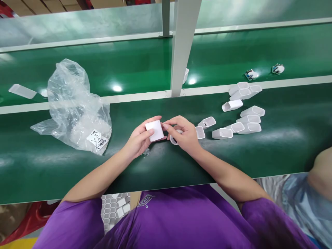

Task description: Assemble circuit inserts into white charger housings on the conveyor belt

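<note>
**Both hands on a white shell at the green bench**

Left hand (140,140) grips a white square casing (155,130), fingers wrapped under it and thumb on its near edge. Right hand (185,135) pinches the casing's right corner with thumb and forefinger; a second small white part (174,137) sits tucked in its palm. The casing is held just above the green work surface (160,166), roughly centre, in front of the person's chest.

Open room: bare green mat to the near left and near right of the hands; the near edge of the bench runs just below the forearms. A white rail (77,102) bounds the far side, with a conveyor belt (135,65) beyond it. A grey upright post (181,48) stands straight ahead of the hands.

Around: a crumpled clear plastic bag (75,103) to the left, near the left hand. A scatter of open-ended white shells (241,117) lies to the right, the nearest just beside the right hand. Tiny bits lie on the mat under the left hand, too small to identify.

Writing: a white label (98,140) on the bag carries handwritten figures, not legible. Another person's sleeve (301,200) shows at lower right.
</note>
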Action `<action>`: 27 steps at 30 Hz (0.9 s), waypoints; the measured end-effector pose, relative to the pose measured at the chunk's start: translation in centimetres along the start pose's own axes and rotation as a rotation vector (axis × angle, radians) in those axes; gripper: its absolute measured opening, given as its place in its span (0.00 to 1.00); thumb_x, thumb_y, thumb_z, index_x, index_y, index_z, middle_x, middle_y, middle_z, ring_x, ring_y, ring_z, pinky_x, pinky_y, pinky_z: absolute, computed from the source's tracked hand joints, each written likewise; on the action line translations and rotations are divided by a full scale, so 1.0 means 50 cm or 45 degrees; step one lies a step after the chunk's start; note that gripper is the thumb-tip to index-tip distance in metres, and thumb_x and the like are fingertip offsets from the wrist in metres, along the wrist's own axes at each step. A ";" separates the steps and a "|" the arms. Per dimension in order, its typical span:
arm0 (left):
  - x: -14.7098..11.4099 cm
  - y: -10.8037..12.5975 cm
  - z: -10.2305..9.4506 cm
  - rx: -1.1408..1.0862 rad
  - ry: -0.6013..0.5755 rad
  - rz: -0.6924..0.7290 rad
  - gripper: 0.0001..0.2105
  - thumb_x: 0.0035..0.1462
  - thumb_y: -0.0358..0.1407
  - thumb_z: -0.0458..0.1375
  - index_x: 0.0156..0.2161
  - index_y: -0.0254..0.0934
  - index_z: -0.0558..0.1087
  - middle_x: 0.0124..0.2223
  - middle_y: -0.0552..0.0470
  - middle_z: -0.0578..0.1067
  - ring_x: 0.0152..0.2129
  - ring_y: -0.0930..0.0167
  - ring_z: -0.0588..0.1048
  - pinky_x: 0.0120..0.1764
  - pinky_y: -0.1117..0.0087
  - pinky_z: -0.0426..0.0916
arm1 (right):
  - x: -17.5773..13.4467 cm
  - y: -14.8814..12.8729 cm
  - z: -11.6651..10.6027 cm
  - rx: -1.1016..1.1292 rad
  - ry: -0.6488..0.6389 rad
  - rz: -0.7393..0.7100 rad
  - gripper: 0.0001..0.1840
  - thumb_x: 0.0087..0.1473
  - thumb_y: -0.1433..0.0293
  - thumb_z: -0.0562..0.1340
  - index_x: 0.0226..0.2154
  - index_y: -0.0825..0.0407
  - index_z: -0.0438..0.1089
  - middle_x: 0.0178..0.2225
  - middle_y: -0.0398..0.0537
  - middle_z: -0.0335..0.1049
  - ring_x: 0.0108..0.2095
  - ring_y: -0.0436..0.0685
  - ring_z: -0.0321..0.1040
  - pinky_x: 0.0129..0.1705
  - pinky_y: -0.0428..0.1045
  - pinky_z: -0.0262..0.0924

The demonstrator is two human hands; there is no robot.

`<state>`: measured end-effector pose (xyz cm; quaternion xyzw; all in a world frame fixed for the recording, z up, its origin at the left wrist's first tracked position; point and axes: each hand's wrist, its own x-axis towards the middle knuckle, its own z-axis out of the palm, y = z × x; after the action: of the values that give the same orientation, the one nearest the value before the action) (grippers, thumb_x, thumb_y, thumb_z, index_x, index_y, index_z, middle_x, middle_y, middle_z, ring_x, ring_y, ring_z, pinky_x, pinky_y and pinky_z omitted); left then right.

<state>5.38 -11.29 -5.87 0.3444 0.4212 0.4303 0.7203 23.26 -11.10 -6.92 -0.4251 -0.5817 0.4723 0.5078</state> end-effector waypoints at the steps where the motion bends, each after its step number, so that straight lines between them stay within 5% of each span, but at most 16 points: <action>1: -0.001 -0.003 0.000 0.024 -0.005 0.011 0.27 0.46 0.45 0.70 0.51 0.38 0.74 0.47 0.45 0.79 0.39 0.65 0.78 0.42 0.64 0.77 | -0.001 0.000 0.000 -0.013 0.016 -0.017 0.10 0.59 0.61 0.66 0.35 0.51 0.77 0.39 0.46 0.73 0.23 0.46 0.70 0.27 0.45 0.72; 11: -0.004 -0.020 -0.004 0.398 -0.033 0.317 0.25 0.47 0.42 0.72 0.50 0.41 0.73 0.52 0.45 0.78 0.44 0.65 0.79 0.40 0.71 0.75 | -0.006 -0.011 -0.004 -0.380 0.164 -0.439 0.07 0.62 0.69 0.63 0.36 0.49 0.79 0.33 0.44 0.71 0.32 0.49 0.70 0.34 0.46 0.70; 19: -0.011 -0.021 -0.002 0.507 -0.035 0.383 0.24 0.48 0.37 0.72 0.50 0.41 0.71 0.55 0.44 0.78 0.46 0.65 0.79 0.42 0.69 0.76 | -0.010 -0.009 -0.002 -0.551 0.186 -0.592 0.08 0.63 0.71 0.62 0.35 0.49 0.78 0.32 0.44 0.72 0.31 0.49 0.69 0.32 0.45 0.66; 27: -0.017 -0.024 -0.002 0.644 0.015 0.400 0.25 0.48 0.38 0.72 0.51 0.41 0.70 0.56 0.44 0.76 0.49 0.63 0.78 0.44 0.67 0.76 | -0.014 -0.006 0.002 -0.611 0.186 -0.545 0.10 0.64 0.68 0.60 0.36 0.49 0.78 0.32 0.45 0.71 0.30 0.50 0.68 0.32 0.46 0.67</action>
<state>5.45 -12.51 -6.66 0.5713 0.4608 0.4199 0.5339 23.23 -11.84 -6.74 -0.4334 -0.7147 0.1725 0.5211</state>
